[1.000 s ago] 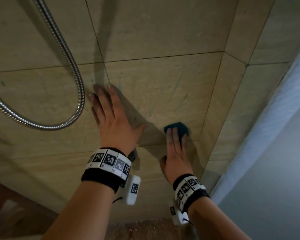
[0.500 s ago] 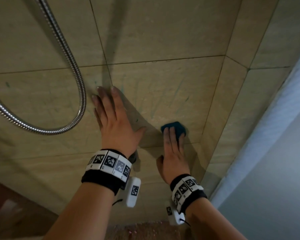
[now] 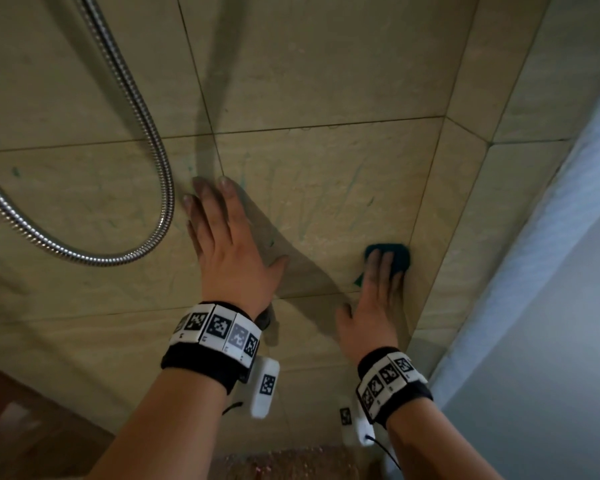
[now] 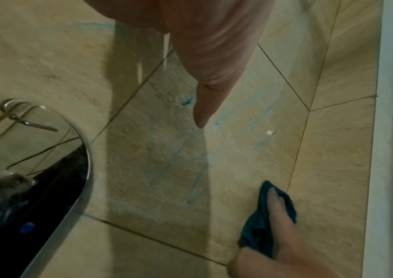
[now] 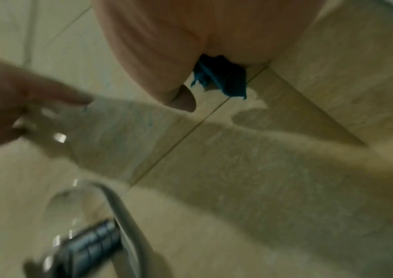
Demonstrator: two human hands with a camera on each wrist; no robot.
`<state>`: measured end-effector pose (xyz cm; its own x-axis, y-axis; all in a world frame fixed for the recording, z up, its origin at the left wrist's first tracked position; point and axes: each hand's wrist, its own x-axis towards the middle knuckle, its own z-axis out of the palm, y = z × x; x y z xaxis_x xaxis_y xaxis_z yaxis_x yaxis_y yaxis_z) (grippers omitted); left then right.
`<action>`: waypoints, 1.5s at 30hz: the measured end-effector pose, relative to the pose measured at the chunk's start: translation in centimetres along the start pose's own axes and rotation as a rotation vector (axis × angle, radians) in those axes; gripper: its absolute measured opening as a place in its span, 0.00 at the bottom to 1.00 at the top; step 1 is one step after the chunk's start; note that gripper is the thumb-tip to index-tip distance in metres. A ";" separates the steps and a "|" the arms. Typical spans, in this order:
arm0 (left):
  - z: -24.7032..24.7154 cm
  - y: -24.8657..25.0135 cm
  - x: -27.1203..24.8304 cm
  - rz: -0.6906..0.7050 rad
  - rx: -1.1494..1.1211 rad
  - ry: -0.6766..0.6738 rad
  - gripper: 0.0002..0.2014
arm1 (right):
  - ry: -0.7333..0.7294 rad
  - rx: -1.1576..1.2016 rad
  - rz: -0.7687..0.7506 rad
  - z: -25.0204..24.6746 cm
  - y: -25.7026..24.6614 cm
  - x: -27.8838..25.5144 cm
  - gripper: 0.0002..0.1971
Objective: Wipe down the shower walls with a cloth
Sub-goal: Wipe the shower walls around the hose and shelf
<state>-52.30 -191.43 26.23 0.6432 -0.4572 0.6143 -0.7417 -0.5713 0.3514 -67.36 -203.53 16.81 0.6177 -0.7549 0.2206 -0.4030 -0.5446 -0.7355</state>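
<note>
A beige tiled shower wall (image 3: 326,81) fills the head view, with faint teal streaks (image 4: 174,159) on the middle tile. My right hand (image 3: 378,292) presses a small teal cloth (image 3: 399,258) flat against the wall with straight fingers, close to the corner on the right. The cloth (image 4: 257,231) also shows under those fingers in the left wrist view, and bunched under the palm as the cloth (image 5: 221,79) in the blurred right wrist view. My left hand (image 3: 222,237) lies flat on the wall with fingers spread, left of the cloth, holding nothing.
A metal shower hose (image 3: 142,140) loops down the wall just left of my left hand. A chrome fitting (image 4: 67,188) sits low on the wall. The wall corner (image 3: 430,202) and a pale frame (image 3: 551,237) run along the right.
The right hand with the cloth has slid to the right, toward the corner. The left hand stays flat on the wall in the same place.
</note>
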 end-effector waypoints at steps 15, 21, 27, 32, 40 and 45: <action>0.5 0.2 0.1 -0.029 -0.020 0.008 0.74 | 0.202 0.128 -0.022 -2.5 -5.8 2.7 0.55; 0.6 0.0 0.1 -0.019 -0.050 0.024 0.67 | 0.335 -0.008 -0.202 -8.0 -10.1 5.4 0.50; 1.0 0.2 0.3 -0.025 -0.067 0.029 0.66 | 0.428 -0.093 -0.288 -10.6 -12.0 6.9 0.48; 1.5 0.4 0.3 -0.034 -0.069 0.048 0.66 | 0.270 -0.193 -0.202 -5.7 -6.4 4.0 0.50; 2.0 0.8 0.3 -0.053 -0.086 0.086 0.63 | 0.000 -0.191 -0.090 -0.2 0.2 0.6 0.52; 2.2 1.0 0.3 -0.055 -0.088 0.098 0.63 | 0.144 -0.194 -0.190 -2.9 -3.2 2.8 0.54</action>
<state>-52.38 -193.65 25.20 0.6652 -0.3557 0.6565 -0.7221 -0.5300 0.4445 -66.28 -204.93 21.65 0.5975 -0.6694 0.4415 -0.4197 -0.7302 -0.5392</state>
